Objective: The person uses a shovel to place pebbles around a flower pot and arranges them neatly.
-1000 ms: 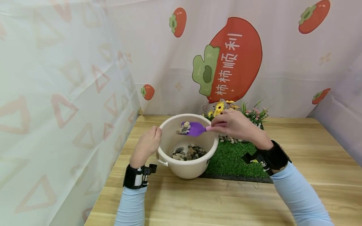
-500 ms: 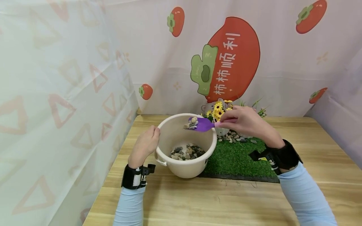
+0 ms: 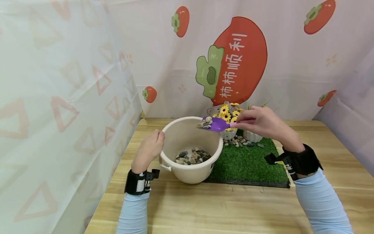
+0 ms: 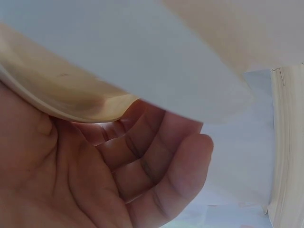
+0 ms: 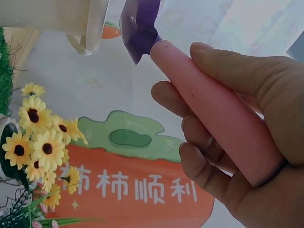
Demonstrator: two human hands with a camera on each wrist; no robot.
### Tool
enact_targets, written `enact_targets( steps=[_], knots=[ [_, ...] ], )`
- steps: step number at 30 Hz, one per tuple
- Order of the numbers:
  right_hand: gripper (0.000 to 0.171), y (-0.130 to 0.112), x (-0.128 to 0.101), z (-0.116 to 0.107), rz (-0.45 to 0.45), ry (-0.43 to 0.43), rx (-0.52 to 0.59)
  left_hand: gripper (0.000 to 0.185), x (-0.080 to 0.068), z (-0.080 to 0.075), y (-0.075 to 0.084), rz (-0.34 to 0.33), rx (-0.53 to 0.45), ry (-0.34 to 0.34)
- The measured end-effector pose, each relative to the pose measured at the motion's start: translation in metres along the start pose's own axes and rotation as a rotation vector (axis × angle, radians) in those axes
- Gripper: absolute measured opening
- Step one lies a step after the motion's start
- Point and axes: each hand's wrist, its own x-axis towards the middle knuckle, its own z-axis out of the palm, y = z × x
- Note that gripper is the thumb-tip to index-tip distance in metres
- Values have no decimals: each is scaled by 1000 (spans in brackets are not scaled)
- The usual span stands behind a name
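A cream bucket (image 3: 191, 174) with a small heap of pebbles (image 3: 193, 157) at its bottom stands on the table's left part. My left hand (image 3: 148, 149) grips its rim on the left; in the left wrist view the fingers (image 4: 156, 161) curl under the rim's outer side. With my right hand (image 3: 267, 124) I hold a toy shovel by its pink handle (image 5: 218, 111). The shovel's purple blade (image 3: 217, 125) lies over the bucket's far right rim, level, carrying several pebbles (image 3: 206, 122) near its tip.
Right of the bucket lies an artificial grass mat (image 3: 248, 165). Yellow flowers (image 3: 225, 113) in a white pot (image 3: 229, 134) and a second white pot (image 3: 252, 136) stand at its back, with loose pebbles (image 3: 238, 141) before them. A printed curtain (image 3: 163, 58) hangs behind the table.
My right hand has moved right and slightly up, carrying the loaded shovel from over the bucket's inside toward its right rim. The left hand keeps its grip on the rim.
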Motion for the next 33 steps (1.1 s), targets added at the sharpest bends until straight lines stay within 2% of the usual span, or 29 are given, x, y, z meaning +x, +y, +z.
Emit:
enact_targets(
  steps=[5, 10, 15, 18, 27, 33],
  knots=[
    [10, 4, -10, -4, 27, 7, -4, 46, 1, 0, -2, -4, -1, -1],
    [8, 6, -21, -14, 112, 10, -16, 47, 0, 0, -1, -6, -9, -8],
    [8, 9, -32, -22, 160, 20, -22, 47, 0, -1, 0, -4, -7, -10],
    [13, 12, -39, -23, 167, 31, -22, 47, 0, -2, 0, -4, -4, -12],
    [12, 18, -59, -26, 184, 36, -48, 48, 0, -1, -1, 2, 1, -12],
    [12, 21, -71, -27, 292, 38, -48, 48, 0, 0, -1, 1, 6, -10]
  ],
)
